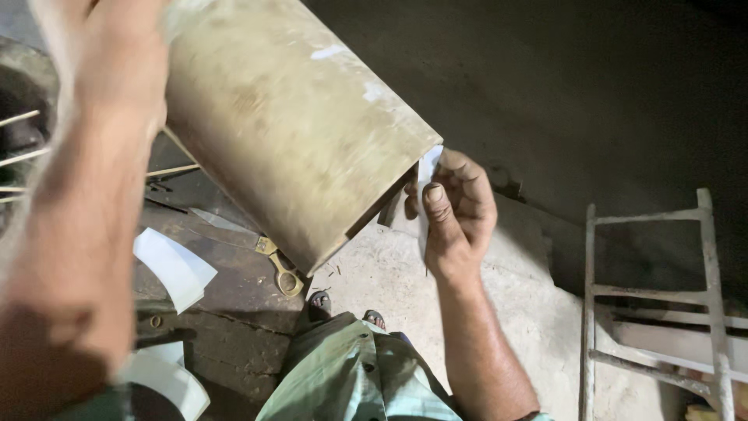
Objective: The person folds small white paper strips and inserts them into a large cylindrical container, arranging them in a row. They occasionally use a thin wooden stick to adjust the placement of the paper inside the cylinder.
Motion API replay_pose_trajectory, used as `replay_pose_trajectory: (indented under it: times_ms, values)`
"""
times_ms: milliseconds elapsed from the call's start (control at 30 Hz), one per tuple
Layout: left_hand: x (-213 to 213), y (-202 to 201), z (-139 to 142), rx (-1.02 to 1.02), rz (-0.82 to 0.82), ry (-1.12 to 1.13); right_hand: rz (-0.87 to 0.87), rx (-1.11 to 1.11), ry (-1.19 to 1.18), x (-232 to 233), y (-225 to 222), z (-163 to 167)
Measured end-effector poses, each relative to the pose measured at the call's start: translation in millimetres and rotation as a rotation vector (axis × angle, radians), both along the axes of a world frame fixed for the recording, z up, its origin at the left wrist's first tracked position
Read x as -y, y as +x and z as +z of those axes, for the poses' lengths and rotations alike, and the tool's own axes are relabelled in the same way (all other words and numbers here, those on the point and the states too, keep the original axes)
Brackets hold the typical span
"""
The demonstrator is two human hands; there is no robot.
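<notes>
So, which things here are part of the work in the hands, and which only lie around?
In use:
- drum, under left hand
- white strip, in right hand

Lying about:
- scissors
- white pieces
- sticks
- ladder

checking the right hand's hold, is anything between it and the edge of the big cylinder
Yes. A small white paper strip sits between the right hand and the lower edge of the cylinder; thumb and fingers pinch the strip against that rim. The left hand is blurred at the cylinder's upper end.

One drum (288, 125), one scissors (273, 261), two hands (456, 210), one ladder frame (654, 304)
</notes>
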State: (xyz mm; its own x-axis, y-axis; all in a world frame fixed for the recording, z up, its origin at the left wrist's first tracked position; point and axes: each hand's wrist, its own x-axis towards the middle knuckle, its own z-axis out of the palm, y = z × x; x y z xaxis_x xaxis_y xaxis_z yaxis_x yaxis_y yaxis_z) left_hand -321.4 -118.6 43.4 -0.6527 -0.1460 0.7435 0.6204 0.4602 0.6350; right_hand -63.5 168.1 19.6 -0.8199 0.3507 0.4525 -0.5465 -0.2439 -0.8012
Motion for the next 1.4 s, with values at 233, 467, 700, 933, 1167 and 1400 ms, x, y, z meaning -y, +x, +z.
replay_pose_trajectory:
  times_ms: [233, 467, 700, 933, 1167, 1400]
  values:
    - [2, 47, -38, -0.130, -0.109, 0.389, -0.039, -0.090, 0.521, -35, -10, 25]
    - [2, 37, -42, -0.124, -0.178, 0.400, -0.207, 0.210, 0.881, -20, 4, 25]
    - [8, 59, -47, 0.235, -0.218, 0.516, -0.196, 0.544, 0.851, 19, 10, -7]
    - [-5, 79, 12, 0.394, -0.678, 0.170, -0.278, 0.479, 0.879, 27, -5, 12]
    - [0, 60, 7, 0.601, -1.030, 0.555, -0.342, 0.496, 0.878, 33, -4, 10]
    - [24, 42, -25, 0.699, -1.063, 0.475, -0.308, 0.519, 0.853, 36, -12, 4]
